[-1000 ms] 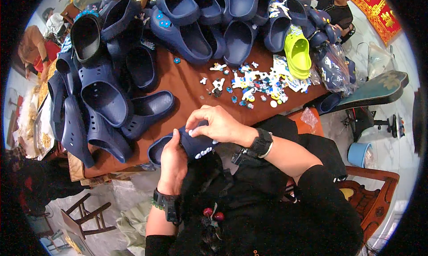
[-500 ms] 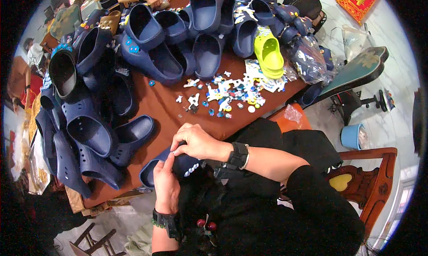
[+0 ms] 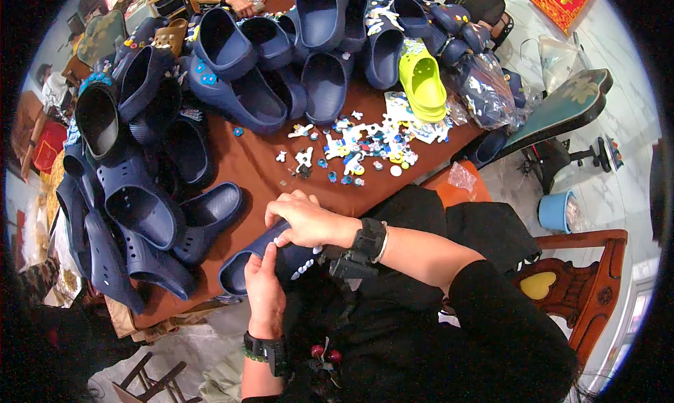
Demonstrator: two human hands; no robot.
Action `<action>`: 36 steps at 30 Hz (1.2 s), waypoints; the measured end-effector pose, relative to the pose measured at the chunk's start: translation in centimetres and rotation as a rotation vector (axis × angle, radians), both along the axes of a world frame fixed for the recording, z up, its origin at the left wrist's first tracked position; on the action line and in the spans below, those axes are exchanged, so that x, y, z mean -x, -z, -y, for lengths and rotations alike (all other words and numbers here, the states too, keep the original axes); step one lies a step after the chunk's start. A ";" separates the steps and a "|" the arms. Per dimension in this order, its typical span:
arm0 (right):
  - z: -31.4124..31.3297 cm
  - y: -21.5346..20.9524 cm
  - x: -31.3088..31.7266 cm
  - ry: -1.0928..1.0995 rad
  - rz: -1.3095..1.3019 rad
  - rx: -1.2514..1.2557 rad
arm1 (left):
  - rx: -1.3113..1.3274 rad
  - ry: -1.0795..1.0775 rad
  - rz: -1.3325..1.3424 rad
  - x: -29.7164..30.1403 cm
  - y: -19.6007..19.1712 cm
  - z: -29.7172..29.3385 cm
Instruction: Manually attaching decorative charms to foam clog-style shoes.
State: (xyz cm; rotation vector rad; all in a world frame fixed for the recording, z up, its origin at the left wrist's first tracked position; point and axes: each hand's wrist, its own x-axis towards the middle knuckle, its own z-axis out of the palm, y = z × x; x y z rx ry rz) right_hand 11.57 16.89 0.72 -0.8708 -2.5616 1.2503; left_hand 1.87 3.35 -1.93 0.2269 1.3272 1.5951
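Observation:
A navy clog [image 3: 242, 266] lies at the near table edge, close to my body, with a row of white bead-like charms [image 3: 303, 268] along its side. My left hand [image 3: 265, 287] is closed on the clog, thumb pointing up; its other fingers are mostly hidden. Over the clog's upper part, my right hand [image 3: 305, 224] bends its fingers into a pinch that meets the left thumb. Whatever sits between those fingertips is too small and covered to make out. Beyond the hands spreads a pile of small colourful shoe charms [image 3: 372, 147].
Navy clogs [image 3: 144, 213] are heaped along the left and back of the brown-covered table [image 3: 260, 164]. A lime-green clog [image 3: 425, 87] stands beside the charms, near plastic-wrapped clogs [image 3: 484, 87]. A wooden chair [image 3: 583, 283] and blue bucket [image 3: 556, 212] are at right. Another person's hand [image 3: 242, 4] shows at the back.
My right hand has shifted slightly on the clog, its fingers a little more unfolded over the upper part. Both thumbs remain together. The person's hand at the back has moved slightly left.

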 end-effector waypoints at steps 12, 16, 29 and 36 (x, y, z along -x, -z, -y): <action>-0.2 -0.6 1.2 -0.146 0.213 -0.012 | 0.012 0.059 -0.245 -0.9 0.2 0.4; -2.1 2.4 0.4 -0.123 -0.172 0.184 | -0.020 0.037 -0.099 0.3 0.0 -0.3; 0.1 4.1 -9.0 0.397 -0.331 0.155 | -0.063 0.092 0.346 3.9 0.0 -1.6; 3.6 7.3 -9.1 0.205 -0.135 0.917 | -0.027 0.144 0.040 4.4 -0.5 -0.6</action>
